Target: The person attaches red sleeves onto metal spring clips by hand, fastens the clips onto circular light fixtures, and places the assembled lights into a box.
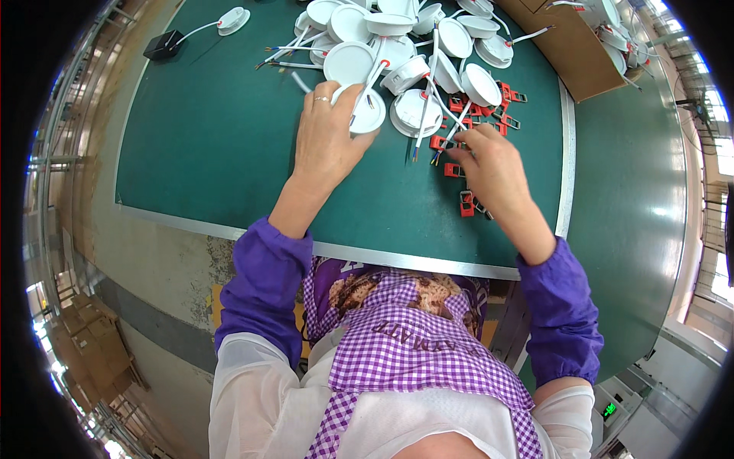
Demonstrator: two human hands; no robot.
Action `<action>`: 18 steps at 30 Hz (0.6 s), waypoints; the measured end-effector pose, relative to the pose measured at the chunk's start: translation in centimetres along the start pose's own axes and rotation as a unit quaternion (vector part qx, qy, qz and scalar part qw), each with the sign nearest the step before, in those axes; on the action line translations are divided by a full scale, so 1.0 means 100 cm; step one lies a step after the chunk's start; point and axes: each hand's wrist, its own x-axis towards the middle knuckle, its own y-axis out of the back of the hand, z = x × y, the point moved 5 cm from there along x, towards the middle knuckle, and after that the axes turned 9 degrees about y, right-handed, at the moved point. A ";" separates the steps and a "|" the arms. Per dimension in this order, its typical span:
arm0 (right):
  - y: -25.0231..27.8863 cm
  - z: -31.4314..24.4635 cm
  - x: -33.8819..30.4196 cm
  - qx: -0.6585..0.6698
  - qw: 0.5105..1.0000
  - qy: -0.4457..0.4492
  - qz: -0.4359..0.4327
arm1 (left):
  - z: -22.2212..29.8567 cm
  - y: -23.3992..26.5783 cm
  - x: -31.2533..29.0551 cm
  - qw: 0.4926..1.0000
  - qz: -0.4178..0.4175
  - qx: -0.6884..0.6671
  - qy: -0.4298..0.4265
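My left hand (325, 138) is closed on the edge of a white round downlight (370, 116), whose white cable stands up beside the fingers. A ring shows on one finger. To the right, my right hand (493, 164) reaches into scattered red clips with metal frames. Its thumb and forefinger come together beside one red clip (440, 143) and some bare cable ends (436, 159); I cannot make out which of these they hold. Another downlight (417, 113) lies between my hands. Nearer to me are two more red clips, one a loose red clip (467, 203).
A heap of white downlights (349, 63) with cables covers the far middle of the green table (206, 145). At the far right stands an open cardboard box (581, 65) holding more. A black block (163, 46) wired to a small white lamp (233, 21) sits far left.
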 end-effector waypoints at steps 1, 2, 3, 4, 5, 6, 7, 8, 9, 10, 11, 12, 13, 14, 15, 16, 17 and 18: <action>-0.007 -0.001 -0.002 -0.028 0.999 -0.017 -0.009 | 0.000 0.003 -0.006 1.000 0.007 0.003 -0.001; -0.012 -0.001 -0.002 -0.053 0.998 -0.029 -0.018 | -0.003 0.009 -0.013 1.000 0.016 0.009 0.001; -0.014 -0.001 -0.003 -0.053 0.998 -0.029 -0.018 | -0.007 0.013 -0.020 1.000 0.016 0.010 0.001; -0.018 -0.001 -0.003 -0.045 0.998 -0.032 -0.036 | -0.014 0.019 -0.029 0.999 0.027 -0.029 0.014; -0.020 -0.003 -0.004 -0.037 0.997 -0.034 -0.054 | -0.019 0.028 -0.039 0.997 0.038 -0.068 0.027; -0.022 -0.003 -0.006 -0.036 0.997 -0.033 -0.055 | -0.020 0.039 -0.047 0.989 0.025 -0.126 0.072; -0.022 -0.004 -0.007 -0.022 0.998 -0.030 -0.052 | -0.017 0.049 -0.053 0.989 0.025 -0.125 0.073; -0.022 -0.006 -0.008 -0.010 0.999 -0.025 -0.048 | -0.022 0.058 -0.058 0.955 0.020 -0.259 0.142; -0.022 -0.006 -0.010 -0.009 0.999 -0.023 -0.047 | -0.028 0.062 -0.063 0.899 0.014 -0.387 0.206; -0.021 -0.008 -0.013 0.012 0.999 -0.012 -0.033 | -0.032 0.064 -0.066 0.818 -0.015 -0.533 0.217; -0.019 -0.012 -0.014 0.034 0.999 0.002 -0.020 | -0.034 0.073 -0.068 0.818 -0.011 -0.532 0.217; -0.017 -0.017 -0.016 0.034 0.999 0.005 -0.020 | -0.031 0.077 -0.069 0.708 -0.054 -0.669 0.220; -0.012 -0.018 -0.018 0.090 0.995 -0.035 -0.004 | -0.025 0.081 -0.069 0.574 -0.096 -0.784 0.214; -0.008 -0.019 -0.021 0.144 0.987 -0.075 0.011 | -0.016 0.083 -0.069 0.513 -0.098 -0.817 0.242; -0.005 -0.023 -0.023 0.143 0.987 -0.074 0.011 | -0.010 0.081 -0.070 0.513 -0.097 -0.818 0.241; -0.002 -0.025 -0.026 0.209 0.973 -0.090 0.039 | -0.002 0.077 -0.071 0.490 -0.109 -0.831 0.240; 0.000 -0.027 -0.029 0.274 0.953 -0.105 0.068 | 0.006 0.075 -0.072 0.468 -0.122 -0.842 0.239; 0.000 -0.027 -0.032 0.274 0.953 -0.105 0.069 | 0.007 0.064 -0.077 0.451 -0.126 -0.842 0.268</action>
